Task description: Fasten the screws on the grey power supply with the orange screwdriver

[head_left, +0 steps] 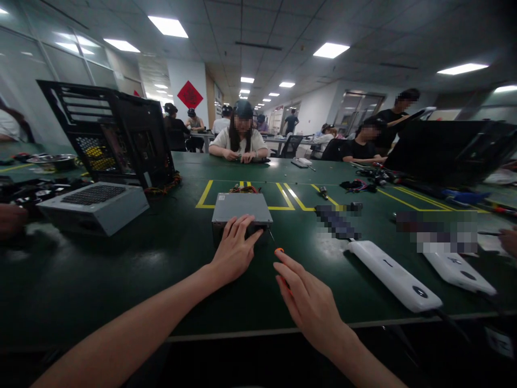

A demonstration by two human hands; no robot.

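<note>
A grey metal computer power supply (242, 205) sits on the green table in front of me, with a bundle of wires at its far side. My left hand (235, 248) is on its near edge, fingers over the top and thumb against the near face, holding it. In my right hand (309, 296) is a screwdriver (278, 251) with an orange handle, the fingers wrapped around it. Its thin shaft points up and left to the near right corner of the power supply. Whether the tip touches a screw cannot be made out.
Left stand another power supply (95, 202) and an open black computer case (121, 134). To the right lie white power banks (393, 275) (456, 267) and loose cables (363, 180); a dark case (448, 153) stands behind. A person (241, 134) sits opposite. Other people's hands show at both edges.
</note>
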